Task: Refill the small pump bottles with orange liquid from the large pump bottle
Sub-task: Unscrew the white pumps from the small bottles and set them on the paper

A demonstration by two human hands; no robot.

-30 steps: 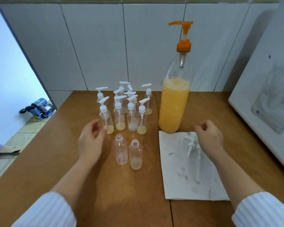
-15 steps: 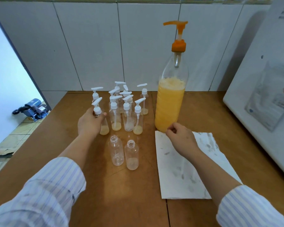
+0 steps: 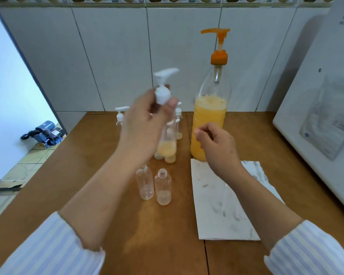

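Step in hand, as I read it: opening the next small bottle. The left hand (image 3: 145, 124) has a small clear plastic pump bottle with a white pump top (image 3: 166, 124) lifted off the table, fingers wrapped round its upper body and neck, a bit of orange liquid showing at its bottom. It's motion-blurred, so whether the thumb sits on the white collar or just under it isn't clear. The right hand (image 3: 216, 143) hangs in the air just right of it, in front of the tall clear bottle of orange liquid with an orange pump (image 3: 209, 124); its fingers are loosely curled w/ thumb and forefinger close together, holding nothing.

Next move prob calls for the right hand to take the white collar and twist it off while the left keeps the body steady, then lay the pump on the white paper sheet (image 3: 222, 199).

Room: the two uncapped clear small bottles (image 3: 154, 185) stand side by side directly under the left forearm, light and easy to knock if the arm drops. The cluster of capped small pump bottles (image 3: 178, 124) sits behind the lifted one, just left of the tall bottle. The brown wooden table (image 3: 83, 167) has open surface at left, but its edge falls away to the floor there. A white appliance (image 3: 314, 124) walls in the right side.
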